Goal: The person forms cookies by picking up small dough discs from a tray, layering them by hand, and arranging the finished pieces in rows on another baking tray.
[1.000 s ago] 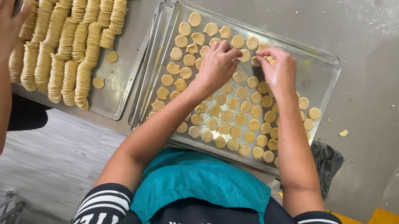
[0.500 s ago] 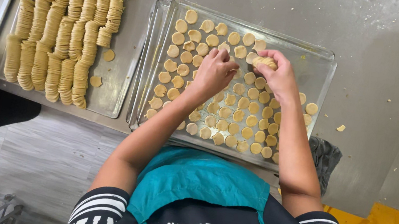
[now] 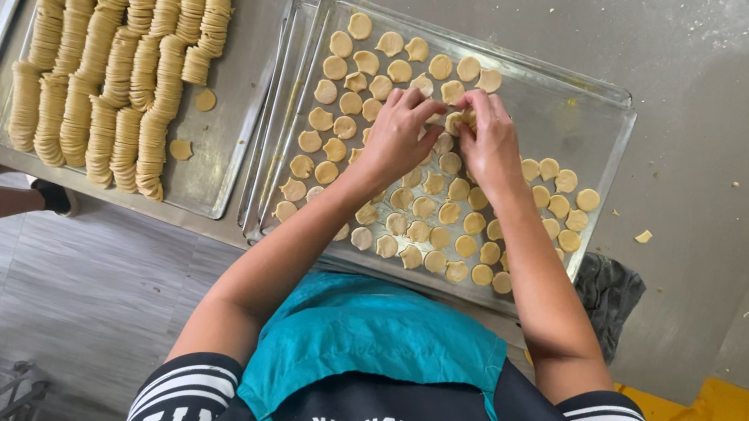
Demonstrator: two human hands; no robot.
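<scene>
- Shallow rectangular metal tray (image 3: 610, 138): long axis runs left-right across the steel worktable (image 3: 715, 115); keep rows of flat round dough discs (image 3: 455, 216) parallel to it, none overlapping.
- Left hand (image 3: 399, 136) & right hand (image 3: 490, 144): side by side mid-tray, toward far edge; fingers pinched on a small stack of dough discs (image 3: 456, 119). Peel one at a time, lay flat beside its neighbour.
- Stack lies sideways, axis approx left-right; exact tilt hidden by fingers.
</scene>
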